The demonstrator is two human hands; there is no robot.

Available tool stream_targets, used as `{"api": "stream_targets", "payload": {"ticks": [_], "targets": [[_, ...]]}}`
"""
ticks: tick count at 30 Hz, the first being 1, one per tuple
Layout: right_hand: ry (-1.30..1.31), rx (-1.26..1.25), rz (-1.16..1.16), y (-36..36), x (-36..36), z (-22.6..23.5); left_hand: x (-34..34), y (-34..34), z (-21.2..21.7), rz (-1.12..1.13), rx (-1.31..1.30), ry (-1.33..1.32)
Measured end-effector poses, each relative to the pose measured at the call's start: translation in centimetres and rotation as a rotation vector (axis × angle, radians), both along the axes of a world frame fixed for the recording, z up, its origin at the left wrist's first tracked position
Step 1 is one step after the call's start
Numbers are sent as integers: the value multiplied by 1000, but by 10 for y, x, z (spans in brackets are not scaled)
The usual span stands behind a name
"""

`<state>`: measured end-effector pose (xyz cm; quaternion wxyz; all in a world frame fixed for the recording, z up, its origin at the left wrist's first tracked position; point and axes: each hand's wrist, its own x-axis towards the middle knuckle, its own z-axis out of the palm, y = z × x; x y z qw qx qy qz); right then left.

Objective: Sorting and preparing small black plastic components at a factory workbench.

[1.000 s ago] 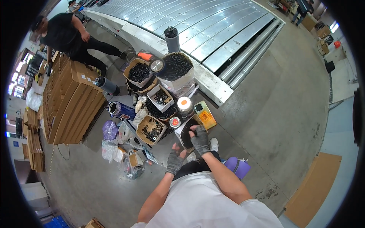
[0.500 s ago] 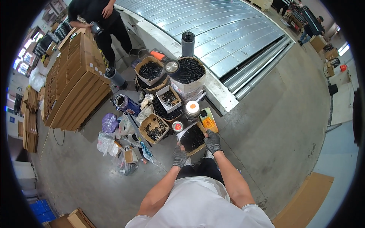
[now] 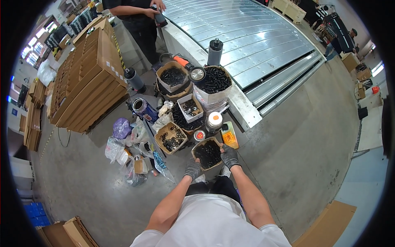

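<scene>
My two gloved hands grip a small cardboard box (image 3: 213,166) of black parts from its opposite sides. My left hand (image 3: 192,168) is closed on the near left wall, and my right hand (image 3: 229,155) on the right wall. The dark contents (image 3: 207,154) look like bolts, too small to be sure. Beyond the box stand a round can with a red and white top (image 3: 199,135), a jar with an orange-marked white lid (image 3: 214,120) and a yellow-and-white bottle (image 3: 230,138). To the left, an open box (image 3: 160,144) holds washers or nuts.
Farther off are cartons of black bolts (image 3: 214,80), a small white box (image 3: 190,108) and a blue canister (image 3: 144,110). Plastic bags (image 3: 115,150) lie at left, beside stacked flat cartons (image 3: 88,82). A metal-topped conveyor (image 3: 255,37) runs behind; a person (image 3: 138,24) handles a dark cylinder there.
The box between my hands has tipped more level, its contents now lying across the bottom. The person behind has moved right with the cylinder to the conveyor's edge. My view has shifted slightly.
</scene>
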<state>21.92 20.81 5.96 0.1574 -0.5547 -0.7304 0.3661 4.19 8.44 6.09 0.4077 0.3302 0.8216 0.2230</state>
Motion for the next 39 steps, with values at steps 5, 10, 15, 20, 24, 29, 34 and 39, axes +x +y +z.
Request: {"api": "stream_targets", "payload": {"ticks": [5, 10, 15, 20, 24, 29, 34, 39], "targets": [[20, -21, -13, -4, 0, 7, -3, -3, 15, -17, -6, -108], [-4, 430, 65, -17, -14, 42, -9, -30, -17, 42, 151, -215], [120, 439, 443, -32, -46, 57, -7, -45, -14, 73, 201, -260], [-83, 411, 519, -28, -82, 35, -10, -47, 2, 97, 152, -305], [-227, 386, 534, -30, -94, 30, -14, -59, -17, 174, 234, -311], [-119, 387, 492, -29, -80, 16, -14, -59, -18, 153, 186, -291], [-14, 435, 561, -38, -72, 26, -18, -70, -18, 176, 191, -255], [47, 382, 415, -28, -83, 18, -16, -73, -11, 227, 165, -330]]}}
